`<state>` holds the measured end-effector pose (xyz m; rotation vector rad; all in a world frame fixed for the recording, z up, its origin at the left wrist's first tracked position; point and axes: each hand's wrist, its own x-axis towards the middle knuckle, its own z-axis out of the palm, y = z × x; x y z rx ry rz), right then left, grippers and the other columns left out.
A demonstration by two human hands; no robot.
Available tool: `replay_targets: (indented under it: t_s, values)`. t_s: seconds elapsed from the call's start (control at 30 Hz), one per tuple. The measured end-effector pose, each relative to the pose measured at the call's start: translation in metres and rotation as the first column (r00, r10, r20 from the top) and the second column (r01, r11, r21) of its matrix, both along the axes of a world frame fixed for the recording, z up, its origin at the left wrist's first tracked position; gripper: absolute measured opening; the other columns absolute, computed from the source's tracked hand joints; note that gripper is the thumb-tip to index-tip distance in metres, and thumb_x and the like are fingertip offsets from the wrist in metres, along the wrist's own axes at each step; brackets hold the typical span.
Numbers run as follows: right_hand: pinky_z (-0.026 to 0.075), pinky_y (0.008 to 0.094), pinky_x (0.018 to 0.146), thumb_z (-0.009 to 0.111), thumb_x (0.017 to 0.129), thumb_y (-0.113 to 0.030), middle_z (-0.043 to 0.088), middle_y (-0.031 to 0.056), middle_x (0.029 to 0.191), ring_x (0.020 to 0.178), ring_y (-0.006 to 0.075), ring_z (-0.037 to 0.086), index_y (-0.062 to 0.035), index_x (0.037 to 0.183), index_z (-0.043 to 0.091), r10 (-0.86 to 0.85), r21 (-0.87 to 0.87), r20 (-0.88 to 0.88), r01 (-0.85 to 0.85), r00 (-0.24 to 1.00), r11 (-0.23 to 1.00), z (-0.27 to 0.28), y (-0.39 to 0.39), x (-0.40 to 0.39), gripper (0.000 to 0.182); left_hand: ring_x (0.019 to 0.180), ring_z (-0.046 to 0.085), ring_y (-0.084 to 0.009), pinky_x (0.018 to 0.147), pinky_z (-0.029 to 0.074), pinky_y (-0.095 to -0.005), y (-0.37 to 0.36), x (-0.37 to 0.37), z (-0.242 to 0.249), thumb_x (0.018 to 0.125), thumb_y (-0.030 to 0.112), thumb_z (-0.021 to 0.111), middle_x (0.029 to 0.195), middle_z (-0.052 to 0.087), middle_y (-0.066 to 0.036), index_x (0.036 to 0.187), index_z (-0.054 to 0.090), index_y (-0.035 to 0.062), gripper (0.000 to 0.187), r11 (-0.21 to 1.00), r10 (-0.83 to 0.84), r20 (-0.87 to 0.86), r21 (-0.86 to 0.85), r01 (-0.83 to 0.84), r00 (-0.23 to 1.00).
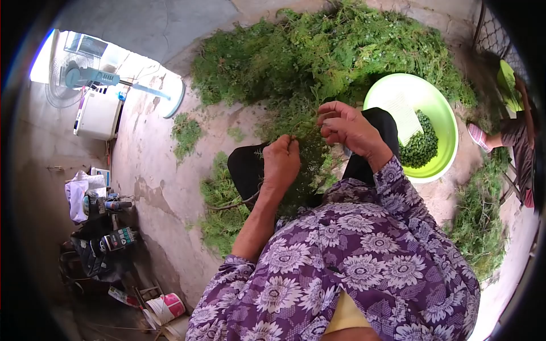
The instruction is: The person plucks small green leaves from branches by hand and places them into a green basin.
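Left grip (280, 163): pinched shut, contents unclear
Right grip (354, 131): half open, contents unclear
Green foliage (310, 156): frame centre, between both

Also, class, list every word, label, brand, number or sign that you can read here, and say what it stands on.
No text can be read with certainty.
Dark box, at left: pale print, too small to read.
White tub, lower left: pink label, too blurred to read.
Fan, upper left: any markings are too small to read.
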<state>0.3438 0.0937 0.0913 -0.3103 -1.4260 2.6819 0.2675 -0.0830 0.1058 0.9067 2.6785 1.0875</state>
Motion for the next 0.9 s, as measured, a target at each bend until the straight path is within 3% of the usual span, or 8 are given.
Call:
replay_targets:
  t_s: [0.33, 0.47, 0.53, 0.67, 0.73, 0.8, 0.83, 0.9]
  values:
    - [0.044, 0.0207, 0.055, 0.061, 0.081, -0.014, 0.054, 0.0025, 0.076, 0.063, 0.0056, 0.052, -0.0022, 0.108, 0.051, -0.066, 0.238, -0.089, 0.086, 0.994, 0.967, 0.001, -0.023, -0.010, 0.032, 0.047, 0.043, -0.0218, 0.049, 0.037, -0.0343, 0.004, 0.006, 0.002, 0.082, 0.021, 0.054, 0.054, 0.047, -0.017, 0.068, 0.050, -0.0013, 0.027, 0.999, -0.004, 0.015, -0.044, 0.005, 1.000]
    - [0.044, 0.0243, 0.056, 0.059, 0.081, -0.012, 0.054, 0.0048, 0.070, 0.060, 0.0113, 0.053, -0.0007, 0.105, 0.053, -0.156, 0.383, -0.082, 0.176, 0.984, 0.907, 0.000, -0.023, -0.006, 0.026, 0.047, 0.036, -0.0198, 0.048, 0.035, -0.0340, 0.006, 0.007, 0.005, 0.083, 0.022, 0.054, 0.051, 0.042, -0.016, 0.065, 0.047, -0.0015, 0.030, 1.000, -0.011, -0.009, -0.029, 0.011, 1.000]
    - [0.045, 0.0299, 0.058, 0.058, 0.078, -0.008, 0.057, 0.0142, 0.080, 0.068, 0.0253, 0.057, -0.0004, 0.100, 0.054, -0.150, 0.788, -0.545, 0.565, 0.825, 0.245, -0.011, -0.017, -0.011, 0.024, 0.045, 0.034, -0.0296, 0.045, 0.034, -0.0368, 0.006, 0.007, 0.005, 0.083, 0.018, 0.053, 0.053, 0.041, -0.020, 0.064, 0.045, -0.0017, 0.029, 0.999, -0.052, -0.028, 0.005, 0.052, 0.998]
    - [0.045, 0.0349, 0.063, 0.052, 0.079, -0.005, 0.054, 0.0152, 0.079, 0.072, 0.0306, 0.054, 0.0006, 0.103, 0.054, -0.154, 0.861, -0.443, 0.467, 0.883, 0.203, -0.015, -0.017, -0.010, 0.024, 0.046, 0.033, -0.0277, 0.045, 0.034, -0.0362, 0.008, 0.009, 0.004, 0.083, 0.018, 0.053, 0.053, 0.040, -0.019, 0.063, 0.044, -0.0018, 0.030, 0.994, -0.109, 0.038, -0.005, 0.109, 0.993]
    - [0.046, 0.0369, 0.065, 0.051, 0.075, -0.004, 0.055, 0.0167, 0.082, 0.073, 0.0338, 0.054, -0.0023, 0.100, 0.055, -0.127, 0.836, -0.538, 0.547, 0.833, 0.046, -0.026, -0.008, -0.014, 0.025, 0.050, 0.030, -0.0115, 0.046, 0.032, -0.0313, 0.009, 0.008, 0.005, 0.082, 0.020, 0.056, 0.051, 0.033, -0.011, 0.062, 0.042, -0.0007, 0.032, 0.993, -0.116, 0.047, -0.031, 0.117, 0.992]
    - [0.047, 0.0378, 0.065, 0.049, 0.075, -0.004, 0.056, 0.0162, 0.081, 0.073, 0.0342, 0.055, -0.0042, 0.100, 0.056, -0.327, 0.872, -0.487, 0.470, 0.810, -0.134, -0.058, 0.026, -0.015, 0.026, 0.051, 0.029, -0.0101, 0.046, 0.031, -0.0306, 0.001, 0.006, 0.008, 0.083, 0.019, 0.055, 0.050, 0.034, -0.009, 0.062, 0.042, -0.0004, 0.032, 0.993, -0.113, 0.053, -0.038, 0.115, 0.992]
    - [0.048, 0.0372, 0.062, 0.050, 0.076, -0.006, 0.058, 0.0165, 0.080, 0.071, 0.0333, 0.056, -0.0061, 0.099, 0.057, -0.431, 0.855, -0.503, 0.503, 0.749, -0.125, -0.072, 0.050, -0.011, 0.024, 0.052, 0.029, -0.0088, 0.046, 0.031, -0.0298, -0.003, 0.003, 0.009, 0.083, 0.019, 0.055, 0.049, 0.036, -0.006, 0.061, 0.042, -0.0001, 0.031, 0.993, -0.110, 0.056, -0.045, 0.113, 0.992]
    - [0.046, 0.0265, 0.054, 0.056, 0.080, -0.014, 0.061, 0.0092, 0.070, 0.055, 0.0134, 0.055, -0.0041, 0.092, 0.062, -0.676, 0.724, -0.091, 0.515, 0.732, 0.460, -0.082, 0.089, 0.013, 0.017, 0.050, 0.032, -0.0090, 0.045, 0.032, -0.0305, -0.013, -0.009, -0.003, 0.084, 0.019, 0.055, 0.048, 0.036, -0.006, 0.064, 0.046, -0.0002, 0.029, 0.998, -0.064, 0.106, 0.017, 0.062, 0.992]
